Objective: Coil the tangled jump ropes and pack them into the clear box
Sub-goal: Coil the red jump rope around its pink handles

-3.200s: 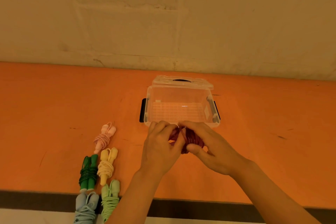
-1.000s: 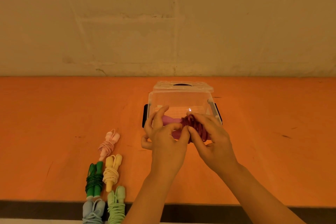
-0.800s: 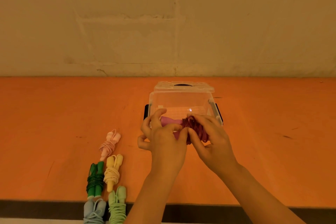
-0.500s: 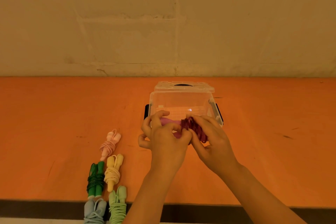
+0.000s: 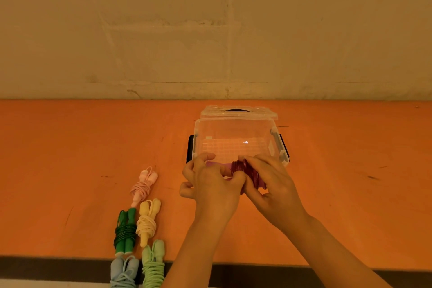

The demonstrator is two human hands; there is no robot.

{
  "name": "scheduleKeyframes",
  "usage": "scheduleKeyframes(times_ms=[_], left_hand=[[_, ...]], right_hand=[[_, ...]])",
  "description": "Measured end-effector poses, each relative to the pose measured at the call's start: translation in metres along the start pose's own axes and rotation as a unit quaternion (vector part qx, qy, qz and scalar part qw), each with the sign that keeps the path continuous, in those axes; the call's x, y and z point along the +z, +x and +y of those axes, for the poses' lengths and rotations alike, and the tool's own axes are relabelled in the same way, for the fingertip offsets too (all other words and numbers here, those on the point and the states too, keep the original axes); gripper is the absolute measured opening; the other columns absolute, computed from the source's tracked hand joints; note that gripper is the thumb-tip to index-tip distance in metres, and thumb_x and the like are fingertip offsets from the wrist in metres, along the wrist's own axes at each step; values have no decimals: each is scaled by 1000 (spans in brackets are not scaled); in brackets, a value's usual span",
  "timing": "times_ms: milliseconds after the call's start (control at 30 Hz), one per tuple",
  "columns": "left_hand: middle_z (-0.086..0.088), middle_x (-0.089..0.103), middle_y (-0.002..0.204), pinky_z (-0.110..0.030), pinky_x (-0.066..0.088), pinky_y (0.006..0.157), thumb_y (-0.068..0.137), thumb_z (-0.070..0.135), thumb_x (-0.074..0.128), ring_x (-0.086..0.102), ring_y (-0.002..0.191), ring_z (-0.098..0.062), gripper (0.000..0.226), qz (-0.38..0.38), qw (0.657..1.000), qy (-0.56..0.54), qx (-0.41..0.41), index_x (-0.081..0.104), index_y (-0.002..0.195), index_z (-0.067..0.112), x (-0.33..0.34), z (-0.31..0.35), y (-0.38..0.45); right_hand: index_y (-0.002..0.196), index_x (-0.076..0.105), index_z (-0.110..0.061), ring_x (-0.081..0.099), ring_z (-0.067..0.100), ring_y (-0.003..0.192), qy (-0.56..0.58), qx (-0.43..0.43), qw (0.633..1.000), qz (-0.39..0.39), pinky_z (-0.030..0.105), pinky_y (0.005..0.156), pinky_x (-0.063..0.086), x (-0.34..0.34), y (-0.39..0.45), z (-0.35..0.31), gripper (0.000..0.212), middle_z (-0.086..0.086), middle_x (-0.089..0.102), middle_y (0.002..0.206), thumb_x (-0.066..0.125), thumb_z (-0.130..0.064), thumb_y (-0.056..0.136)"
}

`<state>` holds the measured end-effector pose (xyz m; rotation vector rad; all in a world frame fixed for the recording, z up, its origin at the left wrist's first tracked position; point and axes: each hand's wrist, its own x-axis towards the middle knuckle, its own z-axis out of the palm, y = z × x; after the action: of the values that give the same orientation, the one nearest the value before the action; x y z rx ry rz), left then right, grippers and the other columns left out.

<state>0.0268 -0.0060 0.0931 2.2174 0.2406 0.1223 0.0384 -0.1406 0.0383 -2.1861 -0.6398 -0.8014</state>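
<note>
maroon rope: maroon jump rope [image 5: 245, 172] coiled round its pink handles, long axis roughly left-right, handle end [image 5: 214, 164] pointing left, tilted slightly up-left
rope position: held between both hands at the near edge of the clear box [image 5: 236, 134]; whether it has crossed the rim, cannot tell
left hand: left hand [image 5: 214, 183] curled round the handle end, index finger and thumb pinching near the coil; outer fingers bent, loose
right hand: right hand [image 5: 272, 182] clamped on the wound coil, fingers over the top, thumb underneath
hands together: fingertips nearly touching over the rope
clear box: open, lid [image 5: 238, 112] lying behind it against the far side, black latches at left and right ends; ribbed floor visible, only the maroon bundle at its near wall
other ropes: five coiled bundles on the tabletop [image 5: 81, 159] left of the arms, well apart from the box: pink rope [image 5: 143, 186] farthest, then dark green rope [image 5: 125, 231] beside yellow rope [image 5: 147, 222], then light blue rope [image 5: 124, 272] beside light green rope [image 5: 153, 264] at the near edge
bundle axes: all run roughly near-far, pink and yellow leaning right at the top
backdrop: plain wall [image 5: 210, 30] behind the tabletop
</note>
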Motion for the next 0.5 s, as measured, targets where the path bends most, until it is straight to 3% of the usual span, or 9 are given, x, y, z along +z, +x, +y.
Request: scheduleKeyframes(times_ms=[200, 400, 500], left_hand=[[19, 37, 115, -35, 14, 94, 83, 30, 61, 17, 123, -5, 22, 12, 998, 44, 48, 49, 66, 33, 7, -5, -1], [17, 36, 114, -29, 6, 85, 88, 30, 57, 15, 125, -7, 25, 8, 990, 107, 96, 45, 65, 28, 16, -13, -2], [19, 31, 113, -29, 8, 85, 87, 30, 58, 16, 122, -3, 22, -8, 994, 75, 76, 46, 69, 33, 17, -13, -1]], right_hand=[[130, 55, -2, 53, 17, 107, 3, -28, 999, -24, 42, 83, 51, 3, -4, 1, 38, -15, 48, 118, 48, -18, 96], [138, 44, -13, 55, 18, 102, -12, -1, 999, -42, 41, 78, 52, 7, -12, 9, 39, -3, 52, 116, 36, -27, 103], [134, 46, -16, 53, 15, 101, -33, -6, 999, -20, 39, 78, 51, 8, -9, 5, 36, -13, 47, 111, 34, -29, 103]])
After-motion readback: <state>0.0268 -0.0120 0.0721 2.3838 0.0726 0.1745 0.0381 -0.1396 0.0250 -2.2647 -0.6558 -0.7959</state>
